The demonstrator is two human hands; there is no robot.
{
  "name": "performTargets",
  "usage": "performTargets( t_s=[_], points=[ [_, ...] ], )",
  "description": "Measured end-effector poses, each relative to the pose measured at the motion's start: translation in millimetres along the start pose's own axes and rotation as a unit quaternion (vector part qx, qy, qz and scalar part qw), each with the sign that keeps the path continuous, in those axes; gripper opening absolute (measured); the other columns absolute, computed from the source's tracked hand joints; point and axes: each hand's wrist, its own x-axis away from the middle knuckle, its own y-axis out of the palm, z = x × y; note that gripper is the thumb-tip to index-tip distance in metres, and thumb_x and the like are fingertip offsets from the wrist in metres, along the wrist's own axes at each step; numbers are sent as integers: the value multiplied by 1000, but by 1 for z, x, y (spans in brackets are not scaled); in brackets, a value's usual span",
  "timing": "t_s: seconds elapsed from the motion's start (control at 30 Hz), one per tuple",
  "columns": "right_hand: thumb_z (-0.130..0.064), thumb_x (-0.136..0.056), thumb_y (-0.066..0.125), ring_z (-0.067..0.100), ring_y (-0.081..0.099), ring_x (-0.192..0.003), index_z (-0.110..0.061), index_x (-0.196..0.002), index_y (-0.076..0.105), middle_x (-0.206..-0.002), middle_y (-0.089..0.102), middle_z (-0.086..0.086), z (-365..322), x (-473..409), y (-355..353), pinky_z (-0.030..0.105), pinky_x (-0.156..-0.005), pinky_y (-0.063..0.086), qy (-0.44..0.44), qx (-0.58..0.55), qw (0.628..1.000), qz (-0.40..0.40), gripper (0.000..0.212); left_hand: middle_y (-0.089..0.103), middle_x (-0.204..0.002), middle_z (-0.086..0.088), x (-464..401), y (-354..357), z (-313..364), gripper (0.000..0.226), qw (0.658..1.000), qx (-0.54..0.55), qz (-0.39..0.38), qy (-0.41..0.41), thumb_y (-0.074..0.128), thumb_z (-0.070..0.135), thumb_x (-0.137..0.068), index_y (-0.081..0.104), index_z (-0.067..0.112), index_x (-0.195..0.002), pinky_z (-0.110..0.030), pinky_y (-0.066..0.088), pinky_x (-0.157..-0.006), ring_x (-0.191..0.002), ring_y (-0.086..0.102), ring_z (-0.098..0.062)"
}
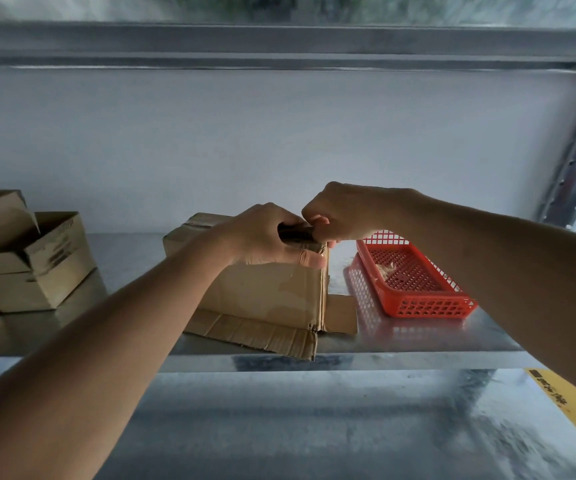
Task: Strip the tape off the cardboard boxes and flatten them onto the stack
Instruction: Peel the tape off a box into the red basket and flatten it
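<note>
Only one view — head-worn, wide-angle, facing forward and slightly down into a metal shelf (418, 344). Close to the scene: both forearms entering from the bottom corners, meeting near the middle at a box (265, 292). Back wall straight ahead, upper shelf beam across the top — strongly curved edges.

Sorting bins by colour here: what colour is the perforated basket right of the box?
Red basket; the head view shows it.

It looks like a storeroom: galvanized metal shelving (348, 358) against a plain wall, with cardboard boxes (37, 258) and a red plastic basket (418, 306).
</note>
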Motion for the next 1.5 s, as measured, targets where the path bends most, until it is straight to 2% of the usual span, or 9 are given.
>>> performTargets(
  t_s=[0.1, 0.2, 0.37, 0.5, 0.8, 1.07, 1.2, 1.33, 1.5],
  points=[
    [-22, -94, 54, 6, 69, -70, -15, -83, 58, -73, 71, -7, 6, 4, 5, 39, -62, 56, 4, -40, 999, 18, 14, 75, -103, 12, -2, -4, -5, 22, 996, 88, 16, -20, 66, 38, -93, 77, 32, -111, -37, 49, -98, -103, 67, -9],
    [-22, -95, 57, 5, 69, -72, -22, -84, 56, -77, 71, -8, 10, 11, 12, 43, -67, 57, -17, -89, 994, 53, 11, 74, -109, 17, -3, -6, -9, 30, 996, 58, 50, -39, 53, 15, -104, 75, 33, -111, -37, 50, -104, -105, 66, -4],
    [-41, -100, 63, 4, 64, -84, -32, -114, 65, -93, 66, -12, 12, 21, 16, 38, -78, 58, -19, -75, 992, 99, 17, 72, -105, 23, -5, -4, -13, 20, 994, 57, 87, -37, 62, 17, -103, 76, 30, -98, -25, 53, -89, -98, 66, 6],
    [-32, -99, 67, 7, 63, -96, -24, -116, 74, -110, 68, -7, 6, 27, 19, 29, -83, 55, -27, -43, 985, 168, 19, 67, -110, 25, -5, -3, -14, 13, 993, 54, 106, -17, 67, 21, -101, 77, 29, -101, -9, 47, -78, -100, 64, 5],
    [-24, -102, 63, 8, 71, -88, -19, -110, 78, -103, 78, -5, -1, 31, 25, 24, -77, 56, -19, -26, 979, 200, 18, 72, -102, 16, -3, -2, -16, 18, 990, 9, 139, 7, 69, 14, -97, 79, 30, -97, -35, 55, -97, -101, 65, -3],
    [-28, -100, 60, 12, 68, -91, -22, -106, 78, -99, 77, -6, -8, 31, 23, 39, -81, 60, 7, -29, 983, 181, 20, 76, -101, 9, -3, 1, -12, 18, 984, -48, 167, 23, 61, 12, -102, 77, 19, -100, -27, 52, -88, -97, 66, -6],
    [-41, -105, 52, 13, 66, -87, -20, -86, 72, -87, 73, -6, -12, 29, 20, 39, -79, 58, 28, -50, 982, 177, 34, 74, -96, 8, -7, 3, -13, 21, 980, -62, 189, 19, 56, 10, -103, 75, 18, -97, -21, 47, -76, -92, 65, -6],
    [-39, -101, 62, 17, 68, -94, -23, -111, 75, -100, 76, -3, -16, 20, 20, 40, -82, 58, 32, -25, 983, 180, 22, 72, -95, 6, -9, 5, -14, 20, 977, -78, 199, 22, 55, 12, -105, 74, 16, -99, -13, 43, -71, -88, 64, -9],
    [-31, -103, 60, 23, 67, -94, -24, -108, 77, -102, 74, 0, -19, 14, 13, 41, -79, 56, 50, -3, 984, 168, 19, 73, -91, 11, -6, 5, -15, 22, 978, -50, 199, 37, 56, 11, -103, 76, 20, -96, -16, 44, -74, -88, 63, -1]
  ],
)
